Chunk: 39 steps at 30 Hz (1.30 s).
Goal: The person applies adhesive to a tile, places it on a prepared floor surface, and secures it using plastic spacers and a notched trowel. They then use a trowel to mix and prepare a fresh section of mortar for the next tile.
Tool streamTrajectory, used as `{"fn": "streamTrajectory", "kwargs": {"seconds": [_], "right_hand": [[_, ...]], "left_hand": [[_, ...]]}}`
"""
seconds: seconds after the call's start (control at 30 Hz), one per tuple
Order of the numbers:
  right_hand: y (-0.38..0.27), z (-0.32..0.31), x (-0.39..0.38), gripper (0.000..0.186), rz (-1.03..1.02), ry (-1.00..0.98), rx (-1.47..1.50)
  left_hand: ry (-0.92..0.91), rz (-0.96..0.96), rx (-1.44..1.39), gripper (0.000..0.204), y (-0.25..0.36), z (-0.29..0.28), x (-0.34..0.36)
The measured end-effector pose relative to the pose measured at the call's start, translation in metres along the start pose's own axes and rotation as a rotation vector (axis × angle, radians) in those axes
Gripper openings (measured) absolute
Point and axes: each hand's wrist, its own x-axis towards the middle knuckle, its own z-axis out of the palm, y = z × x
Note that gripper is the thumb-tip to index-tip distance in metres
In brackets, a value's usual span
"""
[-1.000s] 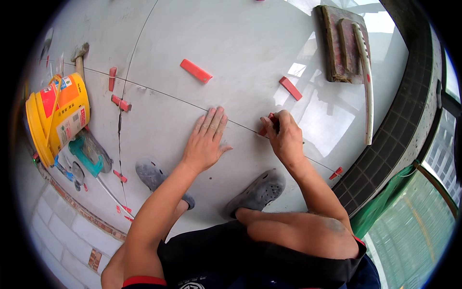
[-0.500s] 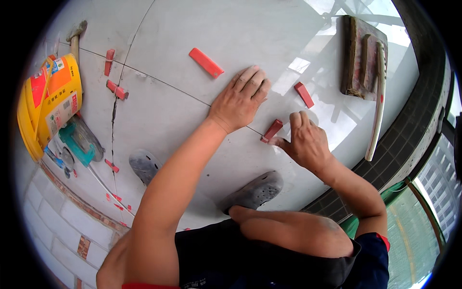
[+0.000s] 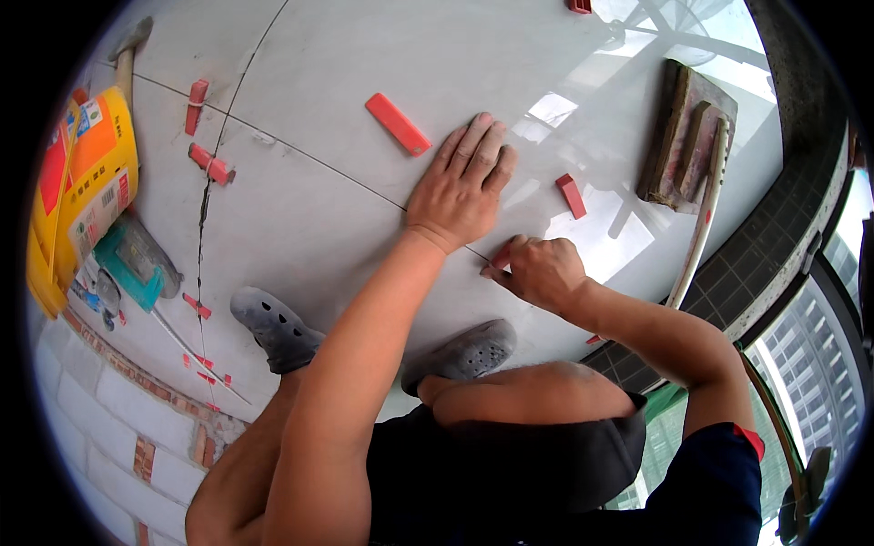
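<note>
My left hand (image 3: 460, 191) lies palm-down on the large pale floor tile (image 3: 319, 82), over a joint line, its fingers stretched out. To its lower right my right hand (image 3: 546, 273) pinches a red plastic wedge (image 3: 501, 257) at the same joint, the wedge partly hidden by thumb and fingers. A loose red wedge (image 3: 396, 123) lies beyond my left hand and another (image 3: 571, 195) beyond my right. At the left, red wedges (image 3: 193, 105) with clips stand in the joints.
A yellow bucket (image 3: 109, 146), hammer (image 3: 126, 68) and teal-handled tool (image 3: 132, 273) are at left. A worn block (image 3: 674, 136) with a white bar (image 3: 706, 218) lies at right, beside a dark tiled edge (image 3: 765, 246). My grey clogs (image 3: 278, 323) are below my hands.
My left hand has moved right and farther forward. My right hand, off the wedge half a second ago, has closed on it again. The whole view has shifted somewhat.
</note>
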Motion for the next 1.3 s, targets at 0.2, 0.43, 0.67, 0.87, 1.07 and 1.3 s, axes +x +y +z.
{"fn": "streamTrajectory", "kwargs": {"seconds": [0.2,0.43,0.67,0.87,1.07,1.3], "right_hand": [[-0.004,0.012,-0.001,0.045,0.037,0.019,0.006],[-0.005,0.008,-0.01,0.044,0.038,0.037,0.008],[-0.018,0.028,0.002,0.04,0.14,0.028,0.087],[0.015,-0.036,-0.017,0.049,0.34,0.634,0.158],[0.026,-0.057,0.023,0.027,0.108,0.653,0.401],[-0.078,-0.136,0.146,0.027,-0.045,0.749,0.845]], "left_hand": [[-0.024,-0.005,-0.007,0.04,-0.002,0.001,-0.003],[-0.038,0.024,-0.003,0.042,0.003,-0.007,0.007],[-0.049,0.024,-0.053,0.041,-0.013,0.004,-0.017],[-0.187,0.028,0.014,0.056,-0.002,-0.032,-0.039],[-0.276,-0.072,0.075,0.066,-0.011,-0.061,-0.113],[-0.111,-0.133,0.18,0.063,-0.058,-0.092,-0.11]]}}
